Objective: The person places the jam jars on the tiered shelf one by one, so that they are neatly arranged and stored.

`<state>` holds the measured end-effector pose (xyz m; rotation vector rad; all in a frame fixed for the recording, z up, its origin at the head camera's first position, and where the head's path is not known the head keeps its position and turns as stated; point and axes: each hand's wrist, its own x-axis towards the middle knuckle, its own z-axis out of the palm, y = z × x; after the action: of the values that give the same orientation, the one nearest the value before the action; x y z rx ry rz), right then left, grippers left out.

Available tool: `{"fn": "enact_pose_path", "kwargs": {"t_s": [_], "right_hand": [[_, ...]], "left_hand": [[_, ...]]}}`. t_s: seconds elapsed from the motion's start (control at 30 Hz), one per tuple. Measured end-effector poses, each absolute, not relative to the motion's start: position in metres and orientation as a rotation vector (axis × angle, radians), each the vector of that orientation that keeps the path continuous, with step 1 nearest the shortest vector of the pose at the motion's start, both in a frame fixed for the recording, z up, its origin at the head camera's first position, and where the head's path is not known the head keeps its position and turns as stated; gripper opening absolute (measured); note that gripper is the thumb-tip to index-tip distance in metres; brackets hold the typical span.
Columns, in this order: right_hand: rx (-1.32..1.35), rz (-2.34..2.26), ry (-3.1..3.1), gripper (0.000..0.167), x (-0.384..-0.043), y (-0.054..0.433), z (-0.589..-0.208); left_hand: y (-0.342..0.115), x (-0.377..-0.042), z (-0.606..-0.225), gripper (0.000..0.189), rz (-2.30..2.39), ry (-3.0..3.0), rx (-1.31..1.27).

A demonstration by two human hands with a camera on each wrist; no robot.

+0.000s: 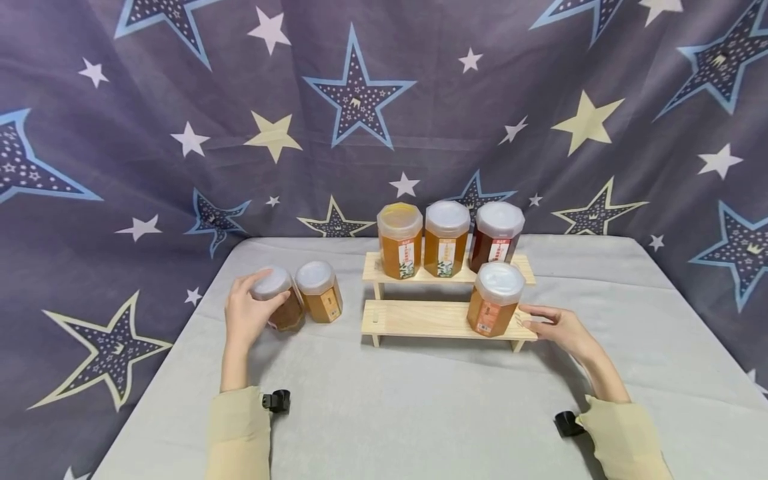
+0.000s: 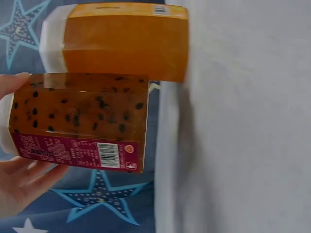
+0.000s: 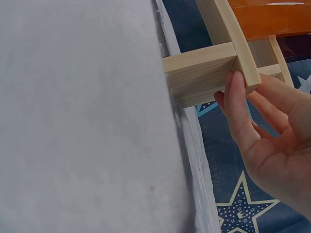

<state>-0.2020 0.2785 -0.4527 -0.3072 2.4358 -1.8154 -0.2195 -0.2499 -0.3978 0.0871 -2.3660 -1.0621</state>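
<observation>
My left hand (image 1: 247,310) grips a jar of brown jam with dark seeds (image 2: 77,111) near its white lid, thumb on one side and fingers on the other. The jar leans slightly; whether its base touches the table I cannot tell. Close beside it stands a jar with amber contents and an orange label (image 1: 321,293). On the right, my right hand (image 1: 564,328) pinches the end of the lower board of a two-tier wooden rack (image 1: 420,319), thumb below and fingers above. A jar with a reddish label (image 1: 493,303) stands on that board's right part, near the fingers.
Along the upper board (image 1: 372,267) stand a golden jar (image 1: 399,243), an amber jar (image 1: 445,243) and a dark red jar (image 1: 497,237). A grey cloth (image 1: 384,413) covers the table. Behind it hangs a star-patterned curtain (image 1: 444,133).
</observation>
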Motion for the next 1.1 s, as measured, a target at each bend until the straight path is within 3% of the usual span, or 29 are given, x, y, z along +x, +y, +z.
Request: {"fn": "enact_pose_path", "kwargs": {"t_s": [0.2,1.1], "right_hand": [[-0.221,-1.751,2.457,0.049,-0.203,0.277,-0.452],[-0.184,-1.738,2.477,0.049,-0.203,0.277,-0.451]], "left_hand": [[-0.242,-0.213,-0.385,0.050,-1.022,-2.311,0.098],[-0.183,-0.190,-0.348,0.046,-1.110,-2.274,-0.095]]}}
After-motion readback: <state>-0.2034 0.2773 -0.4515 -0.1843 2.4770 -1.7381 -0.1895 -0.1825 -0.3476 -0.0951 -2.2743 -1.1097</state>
